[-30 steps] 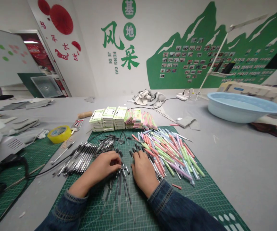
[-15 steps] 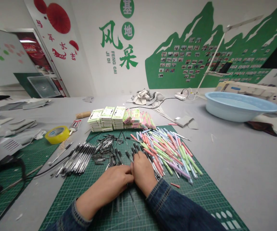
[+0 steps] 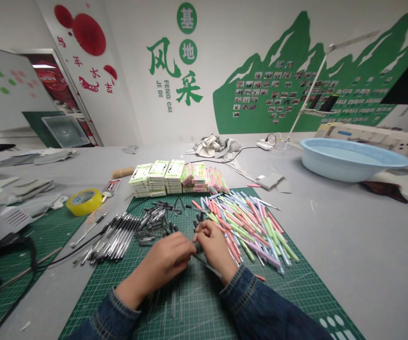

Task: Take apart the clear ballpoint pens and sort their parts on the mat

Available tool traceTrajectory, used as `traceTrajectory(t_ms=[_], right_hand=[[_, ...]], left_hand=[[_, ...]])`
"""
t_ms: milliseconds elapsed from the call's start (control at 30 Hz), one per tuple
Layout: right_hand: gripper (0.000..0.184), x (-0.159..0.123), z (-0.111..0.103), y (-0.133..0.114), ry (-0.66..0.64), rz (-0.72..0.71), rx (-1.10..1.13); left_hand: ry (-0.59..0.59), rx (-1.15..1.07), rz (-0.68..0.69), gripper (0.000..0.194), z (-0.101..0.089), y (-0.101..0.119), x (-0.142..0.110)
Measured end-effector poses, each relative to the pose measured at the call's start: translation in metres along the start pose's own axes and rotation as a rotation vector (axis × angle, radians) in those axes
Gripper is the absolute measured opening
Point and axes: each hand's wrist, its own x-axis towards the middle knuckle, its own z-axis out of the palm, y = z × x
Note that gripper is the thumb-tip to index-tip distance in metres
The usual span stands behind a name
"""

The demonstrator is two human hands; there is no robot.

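My left hand (image 3: 166,257) is closed in a pinch beside the fingertips of my right hand, over the green cutting mat (image 3: 278,307). A thin pen refill (image 3: 209,267) slants from the left fingertips down toward the right wrist. My right hand (image 3: 217,248) has its thumb and fingers pinched together, and whatever small piece they grip is hidden. Loose refills (image 3: 173,304) lie below the left hand, partly covered by it. Black pen caps (image 3: 170,227) sit just beyond the hands. Clear pens with black ends (image 3: 115,238) are heaped to the left.
Colourful pens (image 3: 250,222) spread at the right on the mat. Stacked small boxes (image 3: 159,177) stand behind. Yellow tape (image 3: 84,201) and a black cable (image 3: 62,253) lie left. A blue basin (image 3: 352,163) is far right, grey cloth (image 3: 218,145) at the back.
My left hand has moved right from the loose refills to meet my right hand. A refill now slants out between them. The right fingers have lifted off the dark pens and pinched together.
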Motion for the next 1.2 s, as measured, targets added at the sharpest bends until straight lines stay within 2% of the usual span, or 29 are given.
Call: traceTrajectory(t_ms=[100,167,267,367,433,500,567,600,667,733,833,967,1067,1200], right_hand=[[0.012,-0.003,0.002,-0.003,-0.095,0.056,0.158],[0.011,-0.006,0.005,-0.005,-0.179,0.129,0.252],[0.008,-0.011,0.010,-0.008,-0.276,0.174,0.320],[0.011,-0.014,0.012,-0.009,-0.325,0.147,0.321],[0.014,-0.014,0.011,-0.009,-0.335,0.132,0.328],[0.015,-0.014,0.011,-0.009,-0.315,0.123,0.331],[0.015,-0.014,0.010,-0.010,-0.291,0.116,0.322],[0.015,-0.014,0.010,-0.011,-0.285,0.113,0.316],[0.014,-0.015,0.010,-0.011,-0.283,0.107,0.308],[0.014,-0.016,0.011,-0.011,-0.284,0.098,0.308],[0.015,-0.018,0.013,-0.010,-0.301,0.082,0.315],[0.015,-0.017,0.014,-0.007,-0.320,0.070,0.313],[0.015,-0.016,0.014,-0.005,-0.311,0.076,0.268],[0.025,-0.016,0.012,-0.003,-0.315,0.063,0.178]], left_hand=[[0.173,0.009,-0.018,0.026,-0.011,-0.016,-0.006],[0.239,0.060,-0.046,0.025,-0.015,-0.025,-0.010],[0.274,0.111,-0.075,0.024,-0.016,-0.031,-0.012],[0.284,0.095,-0.093,0.024,-0.014,-0.028,-0.011],[0.340,0.048,-0.139,0.022,-0.013,-0.025,-0.009],[0.487,-0.019,-0.282,0.016,-0.012,-0.023,-0.008],[0.658,-0.142,-0.513,0.011,-0.010,-0.024,-0.007],[0.704,-0.254,-0.631,0.013,-0.008,-0.025,-0.006],[0.699,-0.579,-0.811,0.023,-0.005,-0.026,-0.005],[0.617,-0.924,-0.890,0.031,-0.001,-0.026,-0.003],[0.530,-1.190,-0.907,0.032,0.003,-0.021,0.000],[0.546,-1.258,-0.898,0.028,0.001,-0.018,0.000],[0.634,-1.285,-0.882,0.026,-0.005,-0.024,-0.002],[0.879,-1.334,-0.860,0.022,-0.014,-0.038,-0.008]])
